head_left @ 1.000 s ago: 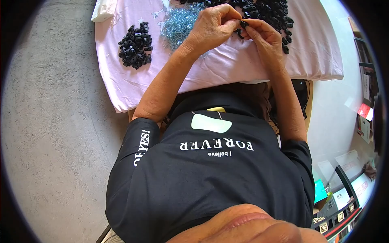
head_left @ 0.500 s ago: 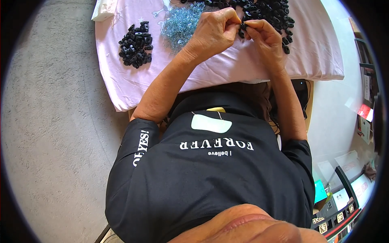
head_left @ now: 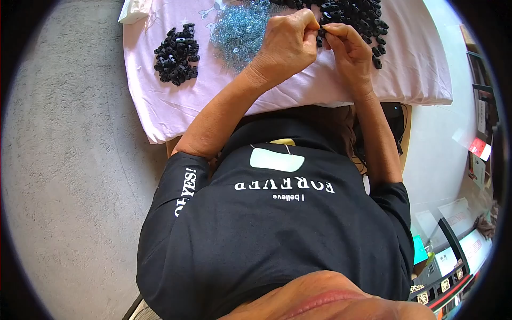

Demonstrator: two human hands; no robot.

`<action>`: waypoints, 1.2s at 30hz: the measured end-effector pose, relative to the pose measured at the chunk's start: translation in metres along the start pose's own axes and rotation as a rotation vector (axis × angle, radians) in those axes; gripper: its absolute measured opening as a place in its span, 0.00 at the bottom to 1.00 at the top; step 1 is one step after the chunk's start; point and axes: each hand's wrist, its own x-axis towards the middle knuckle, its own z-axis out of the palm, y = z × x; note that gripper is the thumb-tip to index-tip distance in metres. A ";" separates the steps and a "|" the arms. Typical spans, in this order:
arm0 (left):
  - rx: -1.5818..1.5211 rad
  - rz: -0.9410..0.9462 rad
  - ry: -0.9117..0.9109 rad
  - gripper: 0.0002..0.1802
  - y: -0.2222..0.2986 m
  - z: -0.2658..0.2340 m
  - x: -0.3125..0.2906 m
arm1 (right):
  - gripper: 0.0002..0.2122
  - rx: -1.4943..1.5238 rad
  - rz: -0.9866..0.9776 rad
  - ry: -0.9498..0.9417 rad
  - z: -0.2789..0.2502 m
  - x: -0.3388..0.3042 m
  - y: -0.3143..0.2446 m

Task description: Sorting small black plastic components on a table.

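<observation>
My left hand [head_left: 289,45] and my right hand [head_left: 351,52] meet over the far part of the cloth-covered table, fingers closed in pinches. Between the fingertips is a small black plastic piece [head_left: 321,32], like a cord lock, mostly hidden; the right fingers grip it. Whatever the left thumb and forefinger pinch against it is too small to make out. Just left of the left hand lies a heap of shiny, bluish, tiny springs [head_left: 237,37]. Beyond the right hand spreads a large pile of loose black plastic pieces [head_left: 356,15].
A smaller pile of black cord locks [head_left: 176,56] lies at the table's left. The pale pink cloth [head_left: 410,69] drapes over the table edge. At the far left corner sits a white packet [head_left: 134,10]. A shelf with boxes [head_left: 482,149] stands at the right.
The view has shifted slightly. My left hand has turned a little at the fingertips, and both hands stay together around the black piece.
</observation>
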 end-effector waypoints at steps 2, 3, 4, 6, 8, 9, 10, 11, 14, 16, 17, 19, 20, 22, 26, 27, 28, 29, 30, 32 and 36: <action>-0.023 -0.025 -0.008 0.02 -0.001 -0.001 0.000 | 0.08 -0.045 0.002 -0.014 -0.001 0.001 0.001; -0.024 -0.024 -0.009 0.02 0.000 -0.001 -0.001 | 0.08 0.012 0.041 -0.018 -0.001 0.002 0.001; -0.083 -0.071 -0.019 0.03 0.002 -0.001 0.000 | 0.08 0.067 0.078 -0.020 -0.003 0.004 0.001; -0.144 -0.112 -0.031 0.03 0.003 0.000 0.001 | 0.08 0.120 0.122 -0.011 -0.011 0.003 0.016; -0.185 -0.167 -0.075 0.05 0.000 -0.002 -0.003 | 0.08 0.180 0.169 -0.007 -0.010 0.004 0.016; -0.185 -0.166 -0.076 0.05 -0.001 -0.002 -0.004 | 0.08 0.204 0.191 -0.003 -0.010 0.004 0.014; -0.244 -0.199 -0.092 0.06 -0.001 -0.002 -0.005 | 0.09 0.226 0.214 0.002 -0.009 0.004 0.011; -0.303 -0.234 -0.108 0.07 -0.001 -0.002 -0.006 | 0.09 0.226 0.214 0.005 -0.010 0.004 0.014; -0.316 -0.198 -0.132 0.09 -0.002 -0.006 -0.007 | 0.09 0.319 0.229 -0.016 -0.013 0.004 0.020; -0.330 -0.192 -0.149 0.10 -0.004 -0.008 -0.006 | 0.08 0.391 0.232 -0.020 -0.014 0.003 0.021; -0.345 -0.187 -0.166 0.11 -0.005 -0.009 -0.006 | 0.08 0.391 0.231 -0.021 -0.015 0.003 0.022; -0.341 -0.177 -0.180 0.11 -0.005 -0.010 -0.004 | 0.09 0.397 0.251 -0.059 -0.016 0.003 0.022; -0.338 -0.168 -0.195 0.11 -0.004 -0.011 -0.003 | 0.09 0.396 0.252 -0.058 -0.016 0.003 0.022; -0.344 -0.156 -0.209 0.11 -0.005 -0.012 -0.002 | 0.11 0.383 0.260 -0.074 -0.015 0.004 0.018; -0.399 -0.196 -0.291 0.13 -0.004 -0.019 0.000 | 0.13 0.393 0.266 -0.066 -0.011 0.004 0.008; -0.398 -0.196 -0.290 0.13 -0.006 -0.019 -0.001 | 0.14 0.399 0.273 -0.095 -0.010 0.004 0.003; -0.417 -0.198 -0.336 0.14 -0.009 -0.020 -0.001 | 0.15 0.406 0.279 -0.125 -0.009 0.005 -0.001; -0.436 -0.200 -0.382 0.15 -0.012 -0.021 -0.001 | 0.15 0.406 0.279 -0.127 -0.008 0.005 -0.003; -0.435 -0.201 -0.381 0.15 -0.014 -0.021 -0.001 | 0.15 0.394 0.278 -0.153 -0.008 0.006 -0.005; -0.505 -0.182 -0.380 0.19 -0.016 -0.021 0.000 | 0.15 0.379 0.276 -0.176 -0.008 0.005 -0.006; -0.458 -0.208 -0.409 0.20 -0.013 -0.022 0.000 | 0.15 0.461 0.360 -0.179 -0.013 0.004 -0.002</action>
